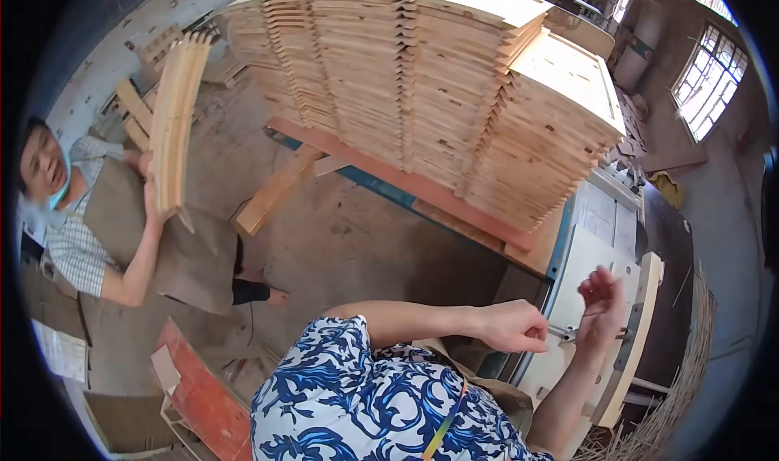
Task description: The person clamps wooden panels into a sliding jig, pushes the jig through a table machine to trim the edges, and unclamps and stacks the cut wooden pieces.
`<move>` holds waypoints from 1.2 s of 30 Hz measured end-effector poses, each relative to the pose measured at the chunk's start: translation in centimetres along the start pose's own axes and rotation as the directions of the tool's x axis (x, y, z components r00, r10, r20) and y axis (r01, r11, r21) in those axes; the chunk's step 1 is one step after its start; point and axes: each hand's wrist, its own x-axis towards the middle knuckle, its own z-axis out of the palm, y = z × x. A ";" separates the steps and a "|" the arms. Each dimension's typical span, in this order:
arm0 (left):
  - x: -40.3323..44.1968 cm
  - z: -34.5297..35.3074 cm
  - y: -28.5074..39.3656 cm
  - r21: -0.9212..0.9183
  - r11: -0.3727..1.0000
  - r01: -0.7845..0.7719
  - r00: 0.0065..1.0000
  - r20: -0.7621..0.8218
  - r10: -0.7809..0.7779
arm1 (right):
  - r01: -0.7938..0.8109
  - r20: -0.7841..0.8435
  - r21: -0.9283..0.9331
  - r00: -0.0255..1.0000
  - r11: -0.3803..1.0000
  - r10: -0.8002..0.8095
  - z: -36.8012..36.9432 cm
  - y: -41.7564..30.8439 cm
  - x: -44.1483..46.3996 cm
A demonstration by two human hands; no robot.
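Note:
My left hand point(515, 327) is above the pale machine table point(596, 258), its fingers curled in and nothing visible in them. My right hand point(600, 307) is raised just to its right, palm partly showing, fingers loosely bent and apart, holding nothing. Between and behind my hands run metal rods with clamp fittings point(568, 333). To the right of my right hand, a long pale wooden strip point(637, 339) lies along the machine's edge.
A tall stack of wooden panels point(365, 79) rests on a blue-edged platform point(389, 191) ahead. At the left a co-worker point(105, 234) holds several wooden strips point(174, 124) upright. A red board point(203, 400) is lower left; thin offcuts point(677, 380) pile lower right.

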 end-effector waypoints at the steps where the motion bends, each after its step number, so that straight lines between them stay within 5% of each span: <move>1: -1.1 0.8 0.0 0.071 0.996 0.045 0.998 0.036 -0.048 | 0.018 0.073 -0.082 0.997 0.996 -0.012 0.2 0.4 -1.4; 9: -5.5 4.1 1.5 0.285 0.946 0.151 0.976 0.110 -0.189 | 0.063 0.403 -0.488 0.901 0.871 0.161 1.1 -1.2 -8.6; 23: -3.9 7.4 1.0 0.437 0.898 0.052 0.954 0.245 -0.174 | 0.045 0.276 -0.509 0.954 0.859 0.113 -3.3 -2.6 -14.0; 36: -2.0 10.5 0.7 0.374 0.925 0.072 0.893 0.388 -0.227 | 0.040 0.150 -0.512 0.988 0.858 0.043 -7.3 -3.2 -17.3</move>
